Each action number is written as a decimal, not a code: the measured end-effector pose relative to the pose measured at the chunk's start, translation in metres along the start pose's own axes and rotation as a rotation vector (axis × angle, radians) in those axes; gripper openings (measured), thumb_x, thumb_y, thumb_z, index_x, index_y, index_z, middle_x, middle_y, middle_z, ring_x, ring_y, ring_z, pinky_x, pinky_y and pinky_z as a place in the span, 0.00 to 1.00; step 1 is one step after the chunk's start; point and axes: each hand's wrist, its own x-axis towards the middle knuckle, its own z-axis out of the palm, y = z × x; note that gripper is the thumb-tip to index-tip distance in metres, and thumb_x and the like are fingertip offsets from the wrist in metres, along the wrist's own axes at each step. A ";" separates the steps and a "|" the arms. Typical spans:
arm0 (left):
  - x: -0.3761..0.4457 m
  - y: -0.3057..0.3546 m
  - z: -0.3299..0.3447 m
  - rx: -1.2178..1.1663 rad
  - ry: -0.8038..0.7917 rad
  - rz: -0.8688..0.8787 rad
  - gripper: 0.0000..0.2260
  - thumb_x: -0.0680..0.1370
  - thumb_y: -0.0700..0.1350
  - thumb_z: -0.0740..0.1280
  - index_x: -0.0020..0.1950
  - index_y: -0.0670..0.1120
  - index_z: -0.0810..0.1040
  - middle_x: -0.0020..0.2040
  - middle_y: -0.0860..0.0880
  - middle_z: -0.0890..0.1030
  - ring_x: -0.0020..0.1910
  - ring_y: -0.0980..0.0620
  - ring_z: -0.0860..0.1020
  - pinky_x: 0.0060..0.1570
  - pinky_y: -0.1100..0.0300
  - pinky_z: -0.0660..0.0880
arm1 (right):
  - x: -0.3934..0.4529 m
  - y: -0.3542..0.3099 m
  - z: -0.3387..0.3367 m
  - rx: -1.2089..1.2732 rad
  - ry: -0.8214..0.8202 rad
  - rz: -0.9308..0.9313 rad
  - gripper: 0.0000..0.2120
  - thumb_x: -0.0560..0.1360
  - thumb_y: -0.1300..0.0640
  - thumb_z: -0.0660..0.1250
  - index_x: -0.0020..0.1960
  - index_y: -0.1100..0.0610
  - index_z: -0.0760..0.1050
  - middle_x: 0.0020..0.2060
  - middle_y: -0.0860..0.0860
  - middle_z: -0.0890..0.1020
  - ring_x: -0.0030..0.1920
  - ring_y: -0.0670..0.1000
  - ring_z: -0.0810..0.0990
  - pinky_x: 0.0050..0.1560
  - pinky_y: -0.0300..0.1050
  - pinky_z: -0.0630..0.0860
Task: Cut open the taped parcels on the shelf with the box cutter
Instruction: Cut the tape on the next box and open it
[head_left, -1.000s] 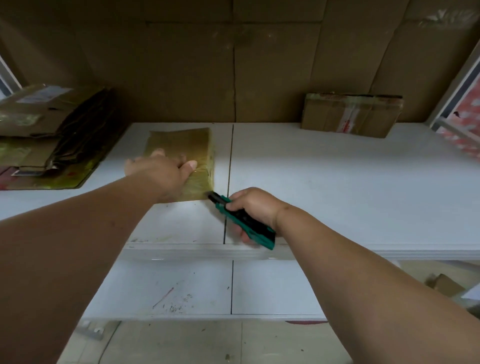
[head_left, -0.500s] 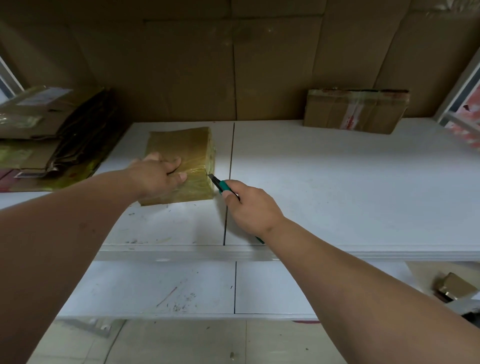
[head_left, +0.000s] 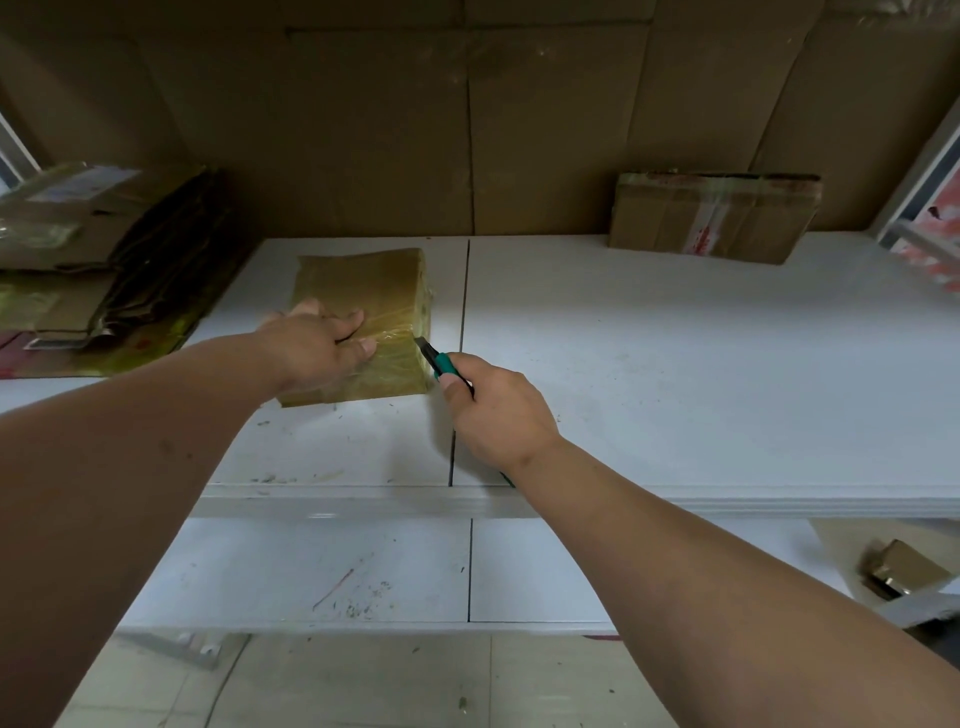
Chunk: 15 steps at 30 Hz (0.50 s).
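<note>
Gripping green box cutter (head_left: 441, 364), right hand (head_left: 498, 415); left hand (head_left: 317, 348) flat on glossy taped parcel (head_left: 374, 291).

The parcel (head_left: 363, 291) is wrapped in glossy yellowish tape, wrinkled and catching light near its right edge. The cutter (head_left: 440, 362) has a smooth green plastic body with a dark tip (blade metal too small to judge). The shelf (head_left: 675, 374) is matt white board, scuffed and speckled with dirt. Behind it, the backing (head_left: 467, 130) is dull brown cardboard. The box (head_left: 714, 218) is matt cardboard under shiny clear tape strips.
</note>
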 end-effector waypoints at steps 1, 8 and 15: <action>0.001 0.001 0.000 0.009 0.003 0.001 0.29 0.77 0.69 0.50 0.77 0.62 0.57 0.71 0.48 0.63 0.71 0.41 0.60 0.69 0.46 0.61 | 0.001 -0.002 0.001 -0.016 -0.003 0.001 0.11 0.83 0.49 0.54 0.60 0.46 0.73 0.34 0.46 0.75 0.38 0.52 0.76 0.33 0.43 0.66; 0.000 0.004 0.000 -0.009 0.008 0.015 0.29 0.78 0.68 0.51 0.78 0.60 0.58 0.71 0.47 0.63 0.71 0.41 0.60 0.70 0.47 0.61 | 0.000 -0.004 0.009 -0.194 0.021 -0.010 0.11 0.83 0.51 0.52 0.57 0.52 0.71 0.32 0.47 0.72 0.35 0.54 0.74 0.37 0.46 0.66; 0.008 -0.002 0.005 -0.008 0.006 0.018 0.30 0.77 0.70 0.51 0.77 0.61 0.58 0.70 0.48 0.63 0.70 0.42 0.62 0.69 0.46 0.63 | 0.001 -0.005 0.010 -0.424 0.029 -0.052 0.09 0.82 0.53 0.52 0.56 0.53 0.68 0.30 0.47 0.69 0.32 0.54 0.71 0.39 0.48 0.63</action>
